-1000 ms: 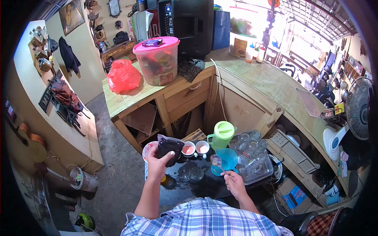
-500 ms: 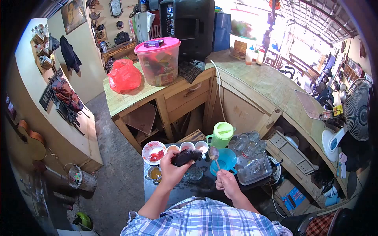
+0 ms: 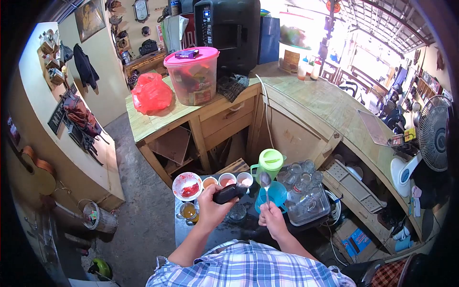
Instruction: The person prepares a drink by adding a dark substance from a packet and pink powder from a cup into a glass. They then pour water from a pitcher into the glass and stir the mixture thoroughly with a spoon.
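Observation:
My left hand point(image 3: 209, 210) is wrapped round a dark bottle point(image 3: 227, 193), which lies nearly sideways with its narrow end pointing right. In my right hand point(image 3: 272, 222) is a metal spoon point(image 3: 265, 181), bowl end up and away from me, in front of a blue plastic pitcher point(image 3: 278, 192). The bottle's tip is a little left of the spoon, apart from it. Below the bottle stands a clear glass point(image 3: 236, 212). Behind the bottle are several white cups point(image 3: 245, 179). A glass mug of yellowish liquid point(image 3: 189, 211) is left of my left hand.
A white bowl with red residue point(image 3: 179, 182) sits at the table's back left. Behind the blue pitcher stands a green lidded pitcher point(image 3: 270, 162). Upturned glasses fill a clear tray point(image 3: 313, 215) on the right. A wooden counter point(image 3: 306, 93) runs behind, with a pink-lidded tub point(image 3: 191, 79).
The bottle has moved slightly right and its narrow end is further from my left hand. The spoon's bowl has shifted right and up, and my right hand has turned with it.

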A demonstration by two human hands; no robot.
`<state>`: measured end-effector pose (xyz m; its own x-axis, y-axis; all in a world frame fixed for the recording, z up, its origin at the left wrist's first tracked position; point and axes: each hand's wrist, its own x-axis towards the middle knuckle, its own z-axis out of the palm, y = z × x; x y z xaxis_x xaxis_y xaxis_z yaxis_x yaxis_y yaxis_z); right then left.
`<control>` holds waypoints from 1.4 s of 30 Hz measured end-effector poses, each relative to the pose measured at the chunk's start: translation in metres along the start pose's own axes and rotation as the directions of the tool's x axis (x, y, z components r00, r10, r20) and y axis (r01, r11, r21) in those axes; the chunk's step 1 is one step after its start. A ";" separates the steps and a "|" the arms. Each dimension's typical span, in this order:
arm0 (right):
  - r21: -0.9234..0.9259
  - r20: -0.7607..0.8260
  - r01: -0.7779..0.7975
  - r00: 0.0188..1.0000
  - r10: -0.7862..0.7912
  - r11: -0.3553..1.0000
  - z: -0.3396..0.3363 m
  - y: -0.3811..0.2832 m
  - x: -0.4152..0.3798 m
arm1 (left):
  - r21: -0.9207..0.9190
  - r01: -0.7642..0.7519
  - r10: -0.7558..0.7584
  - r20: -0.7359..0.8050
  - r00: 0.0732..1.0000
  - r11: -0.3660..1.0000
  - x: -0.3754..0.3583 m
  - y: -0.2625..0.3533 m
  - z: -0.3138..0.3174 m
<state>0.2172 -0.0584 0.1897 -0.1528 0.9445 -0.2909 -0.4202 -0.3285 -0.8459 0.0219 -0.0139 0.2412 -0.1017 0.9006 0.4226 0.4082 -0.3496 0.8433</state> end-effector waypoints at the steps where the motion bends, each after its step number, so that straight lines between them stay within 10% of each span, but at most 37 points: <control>1: 0.024 -0.006 0.038 0.999 -0.038 0.999 -0.001 0.005 0.006 | -0.012 0.007 -0.007 0.006 1.000 1.000 -0.001 0.001 0.002; 10: 0.151 -0.067 0.129 0.991 -0.120 0.980 0.018 0.024 0.031 | -0.263 0.303 -0.256 0.200 0.946 0.916 -0.021 -0.016 0.018; 14: 0.177 -0.124 0.037 0.992 -0.015 0.983 0.015 0.015 0.034 | -0.711 0.677 -0.395 0.576 0.716 0.191 -0.029 -0.024 0.017; 17: 0.235 -0.129 0.013 0.992 0.018 0.972 0.016 0.010 0.036 | -0.695 0.658 -0.313 0.581 0.752 0.291 -0.035 -0.040 0.019; 19: 0.284 -0.061 0.060 0.997 -0.044 0.957 0.022 0.004 0.029 | -0.504 0.465 -0.299 0.378 0.876 0.727 -0.041 -0.034 0.029; 20: 0.284 -0.061 0.060 0.997 -0.045 0.957 0.023 0.009 0.031 | -0.504 0.465 -0.298 0.378 0.876 0.727 -0.044 -0.033 0.033; 26: -0.142 -0.081 0.150 0.983 -0.163 0.978 0.010 0.028 0.049 | -0.424 0.906 -0.423 0.822 0.380 -0.010 -0.050 -0.051 0.038; 29: -0.668 0.048 0.290 0.936 -0.350 0.685 0.007 0.009 0.046 | -0.430 0.900 -0.423 0.830 0.363 -0.071 -0.053 -0.063 0.039; 32: -0.461 -0.057 0.192 0.968 -0.245 0.866 0.028 -0.027 0.025 | -0.473 0.860 -0.219 0.874 0.433 -0.189 -0.053 -0.063 0.037; 33: -0.540 -0.024 0.402 0.871 -0.491 0.740 0.020 -0.014 0.034 | -0.475 0.859 -0.221 0.874 0.434 -0.190 -0.052 -0.064 0.036; 35: -0.533 -0.041 0.400 0.868 -0.495 0.746 0.005 -0.018 0.032 | -0.477 0.805 -0.061 0.870 0.489 -0.353 -0.048 -0.069 0.036; 42: -0.318 -0.145 0.297 0.923 -0.356 0.901 -0.030 -0.013 0.020 | -0.554 0.723 -0.529 0.501 0.685 0.412 -0.015 -0.055 0.012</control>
<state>0.2461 -0.0346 0.1815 0.1377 0.9899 -0.0325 -0.1397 -0.0130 -0.9901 0.0115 -0.0047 0.1844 0.1686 0.9314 -0.3227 -0.4082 0.3639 0.8372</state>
